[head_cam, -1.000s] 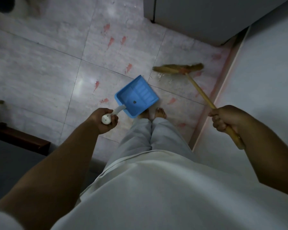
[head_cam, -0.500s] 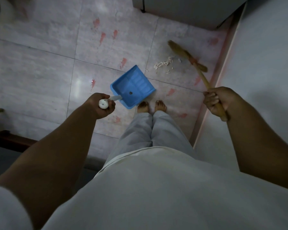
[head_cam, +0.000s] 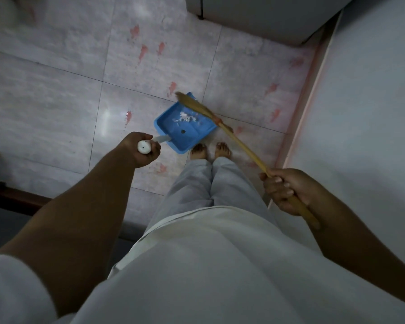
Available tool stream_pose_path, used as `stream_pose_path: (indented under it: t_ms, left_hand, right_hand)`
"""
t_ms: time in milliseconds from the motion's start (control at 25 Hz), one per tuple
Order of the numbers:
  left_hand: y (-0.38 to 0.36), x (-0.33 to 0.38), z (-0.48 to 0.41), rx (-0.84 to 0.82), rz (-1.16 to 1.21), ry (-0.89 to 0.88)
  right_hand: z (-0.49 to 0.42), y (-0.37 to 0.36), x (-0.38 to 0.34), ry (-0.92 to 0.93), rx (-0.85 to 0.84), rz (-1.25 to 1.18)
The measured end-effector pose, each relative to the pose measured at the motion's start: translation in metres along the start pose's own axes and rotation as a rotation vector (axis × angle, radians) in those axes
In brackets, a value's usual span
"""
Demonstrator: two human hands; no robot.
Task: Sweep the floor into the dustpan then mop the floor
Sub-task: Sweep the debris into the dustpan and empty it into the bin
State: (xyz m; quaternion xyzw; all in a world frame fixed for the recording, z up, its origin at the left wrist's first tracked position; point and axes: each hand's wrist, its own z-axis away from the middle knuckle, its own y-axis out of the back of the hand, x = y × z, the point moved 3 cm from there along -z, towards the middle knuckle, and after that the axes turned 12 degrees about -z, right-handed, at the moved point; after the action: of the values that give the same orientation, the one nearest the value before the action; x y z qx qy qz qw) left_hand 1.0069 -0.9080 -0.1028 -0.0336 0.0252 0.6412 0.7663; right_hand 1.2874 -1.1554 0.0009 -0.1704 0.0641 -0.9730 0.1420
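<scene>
Sweeping step: the left hand (head_cam: 142, 152) grips the dustpan (head_cam: 192, 134) at 11 o'clock of the feet (head_cam: 222, 149), the right hand (head_cam: 285, 190) grips the broom (head_cam: 197, 106) – scraps (head_cam: 184, 117) apparently inside – next, check for leftover litter.

Blue dustpan (head_cam: 187, 133); tan broom (head_cam: 198, 106); red-flecked grey tiles (head_cam: 56, 108).

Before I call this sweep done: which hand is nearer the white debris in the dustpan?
Left. The left hand grips the dustpan handle, just short of the white debris; the right hand grips the broom stick farther back, beside the wall.
</scene>
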Motion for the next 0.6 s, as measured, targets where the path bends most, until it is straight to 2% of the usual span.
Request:
stream_pose_path:
  t_ms: [360, 600]
  left_hand:
    - [0.015, -0.009, -0.003, -0.002, 0.01, -0.008]
    - [0.024, -0.015, -0.001, -0.007, 0.029, -0.005]
  right_hand:
    - [-0.01, -0.01, -0.041, 0.177, 0.079, -0.031]
    - [-0.047, -0.036, -0.018, 0.059, 0.128, 0.17]
